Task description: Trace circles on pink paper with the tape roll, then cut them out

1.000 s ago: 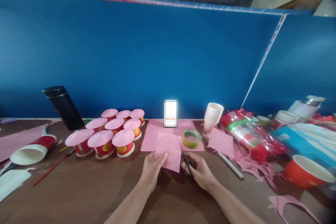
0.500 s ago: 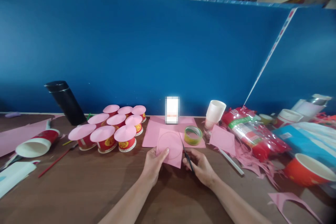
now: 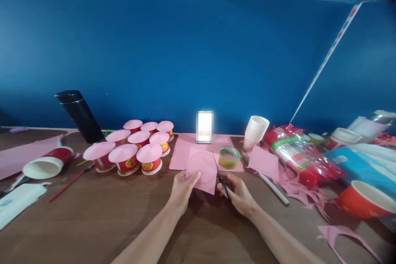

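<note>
My left hand (image 3: 184, 187) pinches a square of pink paper (image 3: 202, 170) by its left side, thumb on top. A circle is drawn on the paper. In my right hand (image 3: 236, 193) is a pair of dark scissors (image 3: 223, 181), the blades pointing up and away along the paper's right edge. Whether the blades touch the paper I cannot tell. Behind the paper a larger pink sheet (image 3: 179, 153) lies on the table, with a roll of green-yellow tape (image 3: 229, 157) on its right part.
Several red paper cups with pink paper discs (image 3: 123, 153) stand at the left, near a black flask (image 3: 81, 115). At the right are stacked white cups (image 3: 255, 132), a red plastic bag (image 3: 291, 148), pink scraps (image 3: 305, 193) and an orange cup (image 3: 366, 200). A blue partition (image 3: 192, 49) rises behind.
The view has shifted slightly, so everything sits a little higher and further right. Both hands keep their hold on the paper and the scissors.
</note>
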`<state>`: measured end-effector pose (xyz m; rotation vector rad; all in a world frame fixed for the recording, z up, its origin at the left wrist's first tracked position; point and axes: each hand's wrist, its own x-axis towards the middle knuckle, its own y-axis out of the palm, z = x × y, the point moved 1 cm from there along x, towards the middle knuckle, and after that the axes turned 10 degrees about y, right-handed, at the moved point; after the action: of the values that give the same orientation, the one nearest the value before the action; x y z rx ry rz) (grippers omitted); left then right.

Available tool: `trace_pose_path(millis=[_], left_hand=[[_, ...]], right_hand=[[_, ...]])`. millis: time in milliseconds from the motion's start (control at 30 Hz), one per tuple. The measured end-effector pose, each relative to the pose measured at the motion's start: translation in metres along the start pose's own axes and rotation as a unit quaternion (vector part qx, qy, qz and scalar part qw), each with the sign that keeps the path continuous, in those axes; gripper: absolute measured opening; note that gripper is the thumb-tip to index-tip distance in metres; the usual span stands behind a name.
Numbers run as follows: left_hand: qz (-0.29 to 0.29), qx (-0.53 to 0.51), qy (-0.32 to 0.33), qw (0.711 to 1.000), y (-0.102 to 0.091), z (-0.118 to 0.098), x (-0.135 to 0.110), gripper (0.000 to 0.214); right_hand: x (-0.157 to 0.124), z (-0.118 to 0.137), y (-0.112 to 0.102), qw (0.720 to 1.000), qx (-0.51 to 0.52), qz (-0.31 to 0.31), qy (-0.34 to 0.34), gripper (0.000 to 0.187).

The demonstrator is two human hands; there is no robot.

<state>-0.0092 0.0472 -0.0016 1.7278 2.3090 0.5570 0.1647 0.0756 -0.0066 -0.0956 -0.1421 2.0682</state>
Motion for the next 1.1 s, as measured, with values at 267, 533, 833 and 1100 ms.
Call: trace_pose_path(millis=[267,533,833,1100], left_hand=[[0.000,-0.002,0.002,1.000,-0.0007,0.0013,0.0001,0.035],[-0.001,0.012,0.009,1.000,-0.0034,0.0053,0.0010,0.031],[-0.001,0.005,0.007,1.000,-0.0037,0.0053,0.0014,0.030],[-0.001,0.012,0.009,1.000,-0.0037,0.0052,0.0026,0.031]], right_hand=[[0.0012,-0.0012,-0.0003,1.000,-0.009,-0.006,-0.002,0.039],[0.0025,-0.0038,0.0001,1.000,0.001,-0.007,0.007,0.036],[0.0019,-0.0025,0.0007,1.000,0.008,-0.010,0.012,0.035],[0.0033,-0.0070,0.0002,1.000,0.019,-0.008,0.012,0.033]])
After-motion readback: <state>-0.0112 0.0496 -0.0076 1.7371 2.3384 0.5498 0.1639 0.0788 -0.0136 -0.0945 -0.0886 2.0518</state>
